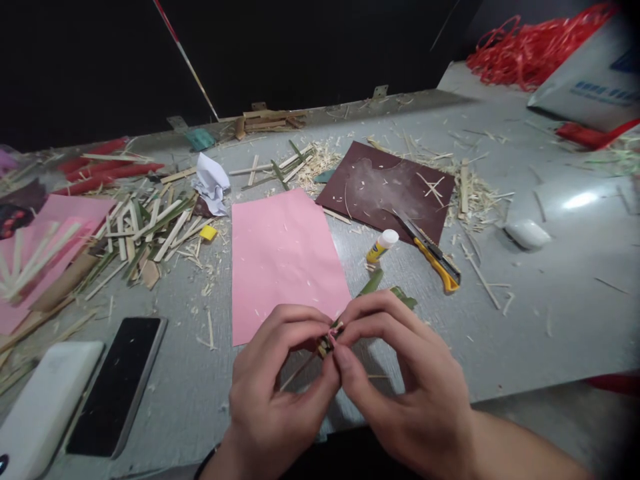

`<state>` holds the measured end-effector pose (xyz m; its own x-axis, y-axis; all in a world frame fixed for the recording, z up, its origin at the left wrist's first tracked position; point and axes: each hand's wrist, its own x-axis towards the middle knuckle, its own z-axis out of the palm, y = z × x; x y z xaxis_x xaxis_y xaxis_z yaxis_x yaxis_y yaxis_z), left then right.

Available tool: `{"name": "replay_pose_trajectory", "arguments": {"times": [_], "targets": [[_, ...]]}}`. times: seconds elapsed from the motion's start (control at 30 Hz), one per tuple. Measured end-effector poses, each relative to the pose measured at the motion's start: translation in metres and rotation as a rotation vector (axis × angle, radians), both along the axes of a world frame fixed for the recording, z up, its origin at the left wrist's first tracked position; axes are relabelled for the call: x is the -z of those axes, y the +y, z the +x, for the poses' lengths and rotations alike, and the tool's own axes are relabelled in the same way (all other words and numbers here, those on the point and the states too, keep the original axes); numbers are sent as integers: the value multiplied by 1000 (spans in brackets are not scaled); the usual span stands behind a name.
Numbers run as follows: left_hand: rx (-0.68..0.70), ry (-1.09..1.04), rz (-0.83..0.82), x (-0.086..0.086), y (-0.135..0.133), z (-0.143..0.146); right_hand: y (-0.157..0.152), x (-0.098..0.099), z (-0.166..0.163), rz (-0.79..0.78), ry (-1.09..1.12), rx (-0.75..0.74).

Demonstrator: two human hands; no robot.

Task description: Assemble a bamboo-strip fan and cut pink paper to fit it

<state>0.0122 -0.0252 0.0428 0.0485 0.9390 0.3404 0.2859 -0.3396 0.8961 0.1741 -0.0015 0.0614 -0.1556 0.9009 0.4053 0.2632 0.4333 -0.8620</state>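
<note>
My left hand [283, 380] and my right hand [407, 373] meet low in the middle of the view. Between their fingertips they pinch a small bundle of bamboo strips [325, 345] with a bit of pink around it. Fingers cover most of the bundle, so its full shape is hidden. A thin strip sticks out below it. Behind the hands lies a sheet of pink paper [285, 260], scattered with shavings. A yellow glue stick [383, 246] with a white cap stands near my right hand, and a yellow utility knife [433, 257] rests with its blade out on a dark red sheet [385, 187].
At left lie a dark phone [117, 387], a white power bank [47, 407] and a heap of bamboo strips [145, 227]. Crumpled white paper [211, 183] sits behind a yellow cap [208, 233]. To the right are a white mouse [527, 235] and red plastic string [530, 50].
</note>
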Motion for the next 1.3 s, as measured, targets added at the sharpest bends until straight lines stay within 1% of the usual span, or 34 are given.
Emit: {"name": "replay_pose_trajectory", "arguments": {"times": [0.2, 0.43, 0.67, 0.77, 0.97, 1.13, 1.2, 1.3], "targets": [[4, -25, -82, -2, 1, 2, 3, 3, 2, 13, 65, -40], [25, -131, -153, -3, 1, 4, 9, 3, 6, -85, 139, -87], [-20, -187, -197, -9, 3, 10, 13, 4, 6, -126, 152, -129], [-35, -192, -174, -8, 3, 10, 16, 2, 8, -165, 160, -155], [-45, -168, -104, -6, 4, 7, 19, -9, 21, -274, 116, -309], [-42, -142, -61, -7, 5, 7, 18, -6, 21, -228, 86, -217], [-47, -133, -49, -6, 6, 8, 20, -4, 18, -219, 107, -233], [-55, -141, -36, -5, 7, 10, 24, -3, 14, -251, 137, -282]]}}
